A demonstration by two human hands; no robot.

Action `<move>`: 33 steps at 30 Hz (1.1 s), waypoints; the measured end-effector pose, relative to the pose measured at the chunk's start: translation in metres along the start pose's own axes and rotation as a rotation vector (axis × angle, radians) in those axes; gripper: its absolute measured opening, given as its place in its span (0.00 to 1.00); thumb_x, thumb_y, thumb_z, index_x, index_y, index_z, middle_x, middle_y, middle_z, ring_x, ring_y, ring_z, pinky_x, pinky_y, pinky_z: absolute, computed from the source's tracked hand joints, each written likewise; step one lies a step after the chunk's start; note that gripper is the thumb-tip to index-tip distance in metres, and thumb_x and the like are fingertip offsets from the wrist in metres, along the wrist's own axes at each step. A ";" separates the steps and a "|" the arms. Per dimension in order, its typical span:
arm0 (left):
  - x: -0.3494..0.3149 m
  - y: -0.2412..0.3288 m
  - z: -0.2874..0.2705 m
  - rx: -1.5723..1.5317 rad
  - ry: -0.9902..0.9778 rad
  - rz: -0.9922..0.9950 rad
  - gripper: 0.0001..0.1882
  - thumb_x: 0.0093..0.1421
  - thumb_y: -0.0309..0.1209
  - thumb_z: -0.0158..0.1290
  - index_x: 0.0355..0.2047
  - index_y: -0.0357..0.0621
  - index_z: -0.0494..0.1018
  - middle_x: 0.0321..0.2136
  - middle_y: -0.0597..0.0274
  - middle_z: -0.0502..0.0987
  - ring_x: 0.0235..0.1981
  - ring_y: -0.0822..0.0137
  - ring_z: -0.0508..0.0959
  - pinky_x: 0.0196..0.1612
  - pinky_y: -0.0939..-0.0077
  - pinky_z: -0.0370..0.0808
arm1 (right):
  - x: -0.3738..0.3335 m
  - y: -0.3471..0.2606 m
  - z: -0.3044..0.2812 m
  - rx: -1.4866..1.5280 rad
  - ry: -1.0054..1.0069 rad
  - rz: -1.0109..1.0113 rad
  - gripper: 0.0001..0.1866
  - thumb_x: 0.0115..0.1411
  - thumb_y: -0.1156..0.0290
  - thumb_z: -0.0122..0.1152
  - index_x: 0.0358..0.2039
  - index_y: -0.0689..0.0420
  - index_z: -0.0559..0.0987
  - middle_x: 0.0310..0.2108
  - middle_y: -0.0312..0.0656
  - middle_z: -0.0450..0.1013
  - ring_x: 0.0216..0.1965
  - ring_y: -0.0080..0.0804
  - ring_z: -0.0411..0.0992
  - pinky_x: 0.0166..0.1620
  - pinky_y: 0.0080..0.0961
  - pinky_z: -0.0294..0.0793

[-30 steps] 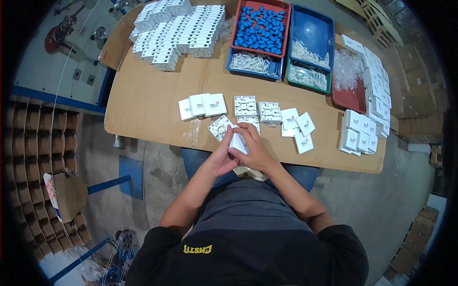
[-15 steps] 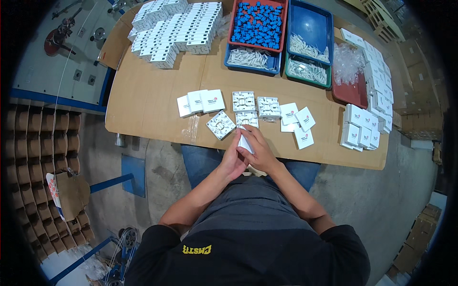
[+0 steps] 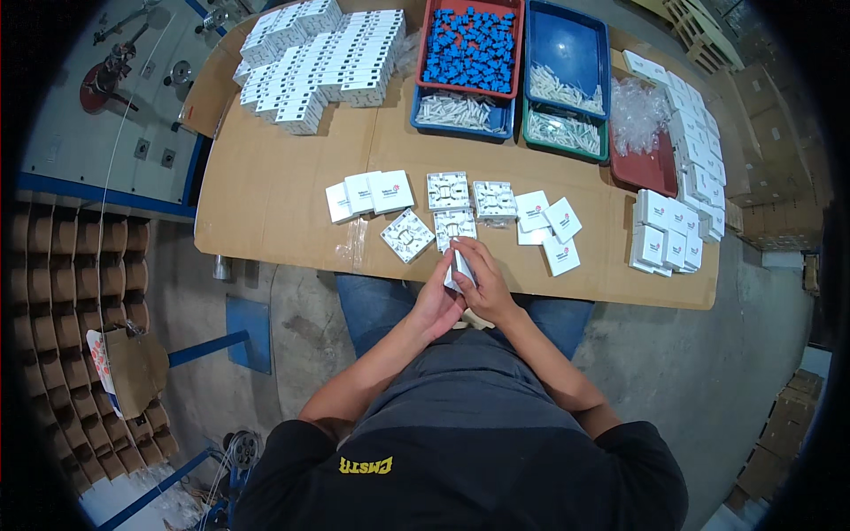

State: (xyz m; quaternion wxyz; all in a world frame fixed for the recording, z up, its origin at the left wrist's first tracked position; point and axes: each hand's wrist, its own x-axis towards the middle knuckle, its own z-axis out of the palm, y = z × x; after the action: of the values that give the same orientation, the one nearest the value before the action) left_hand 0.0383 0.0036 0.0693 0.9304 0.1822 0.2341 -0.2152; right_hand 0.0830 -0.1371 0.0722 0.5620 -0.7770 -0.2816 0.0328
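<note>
At the near edge of the table, my left hand (image 3: 436, 303) and my right hand (image 3: 486, 288) are both closed around a small white square plastic piece (image 3: 461, 272). It is tipped on edge, and my fingers cover much of it. Just beyond my fingertips lies a white square housing (image 3: 454, 223) with its moulded inner side up. Similar housings lie around it: one behind (image 3: 448, 190), one to the right (image 3: 494, 202) and a turned one to the left (image 3: 408, 235). White square covers with a small red mark form a left group (image 3: 390, 192) and a right group (image 3: 560, 256).
Rows of white boxes (image 3: 328, 75) stand far left. Behind the housings are a red tray of blue parts (image 3: 515, 88), blue trays (image 3: 606, 66) and a green tray (image 3: 605, 149) with white pins, and a red tray (image 3: 651, 181) with clear plastic bags. White units (image 3: 670, 230) line the right edge.
The white piece has turned in my hands, so a greyer side now shows. My right fingers have shifted on it. The table sits slightly differently in view.
</note>
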 end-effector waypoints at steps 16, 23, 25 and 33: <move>0.000 0.019 0.014 -0.073 -0.237 0.030 0.30 0.70 0.42 0.42 0.70 0.47 0.59 0.61 0.44 0.73 0.61 0.49 0.76 0.63 0.45 0.73 | 0.016 0.014 -0.034 -0.261 0.387 0.256 0.30 0.62 0.66 0.69 0.61 0.65 0.70 0.58 0.57 0.69 0.60 0.55 0.68 0.63 0.42 0.67; 0.006 0.024 0.011 0.358 -0.016 0.216 0.33 0.66 0.20 0.42 0.71 0.46 0.55 0.61 0.41 0.72 0.61 0.48 0.76 0.62 0.57 0.76 | -0.003 0.072 -0.042 -0.701 0.260 0.106 0.33 0.56 0.64 0.75 0.60 0.59 0.73 0.62 0.56 0.66 0.63 0.56 0.66 0.63 0.46 0.67; 0.002 0.025 0.014 0.342 -0.022 0.232 0.31 0.66 0.19 0.42 0.70 0.43 0.56 0.59 0.45 0.74 0.59 0.53 0.77 0.61 0.61 0.77 | -0.004 0.067 -0.041 -0.699 0.299 0.108 0.29 0.58 0.65 0.73 0.58 0.59 0.76 0.64 0.54 0.66 0.65 0.55 0.65 0.64 0.45 0.67; 0.021 0.014 -0.010 0.738 -0.001 0.459 0.31 0.61 0.16 0.42 0.66 0.43 0.64 0.54 0.59 0.74 0.55 0.69 0.75 0.56 0.73 0.74 | 0.019 0.018 -0.012 -0.049 0.209 0.367 0.19 0.59 0.64 0.73 0.45 0.65 0.82 0.37 0.47 0.80 0.38 0.36 0.79 0.44 0.31 0.78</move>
State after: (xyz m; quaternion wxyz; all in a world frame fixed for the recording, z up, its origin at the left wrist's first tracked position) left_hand 0.0581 0.0136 0.0539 0.8268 0.5498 0.0944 -0.0721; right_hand 0.1104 -0.1423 0.0653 0.5535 -0.8280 -0.0763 0.0466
